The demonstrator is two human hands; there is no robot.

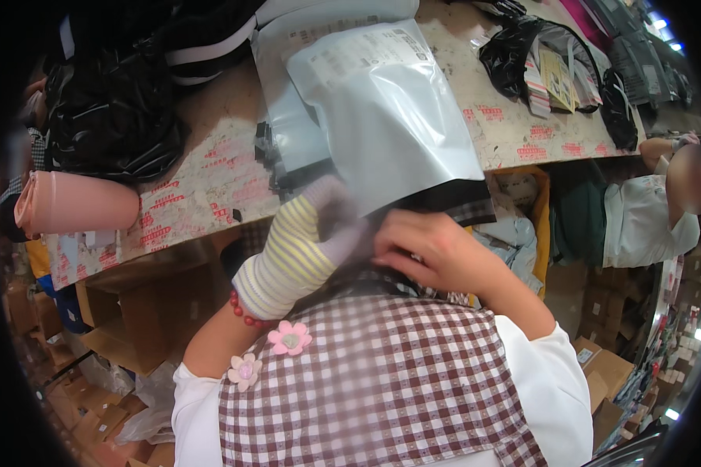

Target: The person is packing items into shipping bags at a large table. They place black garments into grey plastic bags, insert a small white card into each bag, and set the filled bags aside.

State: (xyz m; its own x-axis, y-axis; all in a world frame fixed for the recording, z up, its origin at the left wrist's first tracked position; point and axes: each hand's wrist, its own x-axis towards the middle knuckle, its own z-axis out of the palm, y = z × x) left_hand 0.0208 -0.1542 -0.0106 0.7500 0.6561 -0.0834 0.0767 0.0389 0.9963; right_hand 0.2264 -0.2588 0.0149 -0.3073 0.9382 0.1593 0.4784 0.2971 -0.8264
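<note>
A light grey plastic mailer bag [397,128] with a printed label lies in front of me, its near end at the table edge. Beneath and left of it are more such mailers [298,122], with black edges showing. My left hand [298,251], in a striped knit glove with bare wrist and red beads, is at the bag's near left corner; its fingers are blurred. My right hand [438,248] is bare, its fingers curled beside the dark near edge [464,198] of the bag. Whether either hand grips anything cannot be made out.
A pink tumbler [82,201] lies at the table's left edge, by black plastic bags [111,111]. Farther right, an open black bag [511,55] holds printed packets. Below are cardboard boxes [152,309] and a yellow-edged container [540,227] of mailers. Another person [645,219] is at the right.
</note>
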